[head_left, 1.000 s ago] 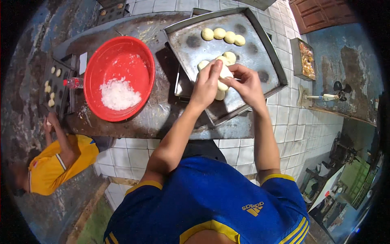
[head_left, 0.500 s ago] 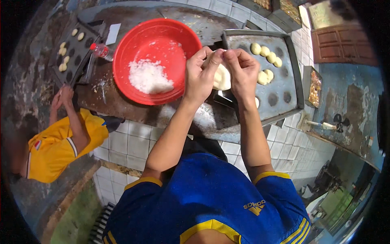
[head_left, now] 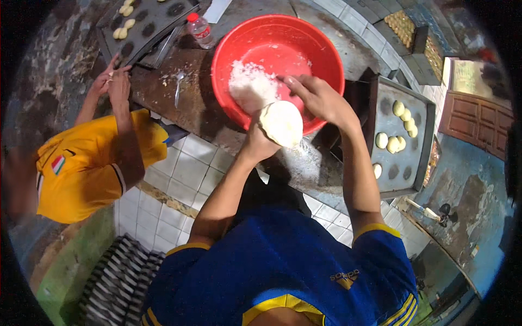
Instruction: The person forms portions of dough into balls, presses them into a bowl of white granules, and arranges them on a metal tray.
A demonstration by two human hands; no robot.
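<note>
A flattened, pale round of dough (head_left: pixel 283 124) lies on my left hand (head_left: pixel 260 142), which is cupped under it at the near edge of the red basin (head_left: pixel 331 70). Inside the basin, a heap of white, crumbly grated filling (head_left: pixel 244 81) rests on the left side. My right hand (head_left: pixel 318 98) reaches over the basin's right part, thumb and fingers drawn together close to the filling. Something small and dark shows at its fingertips, too unclear to name.
To the right, a dark metal tray (head_left: pixel 389 171) holds several dough balls (head_left: pixel 399 108). At left are a spoon (head_left: pixel 178 89), a red-capped bottle (head_left: pixel 200 31) and another tray (head_left: pixel 147 30) with dough pieces. A co-worker in a yellow shirt (head_left: pixel 89 163) works beside it.
Both hands held the dough between them; now only my left hand has it. My right hand has let go and moved over the basin. The view has shifted, so the basin appears further right.
</note>
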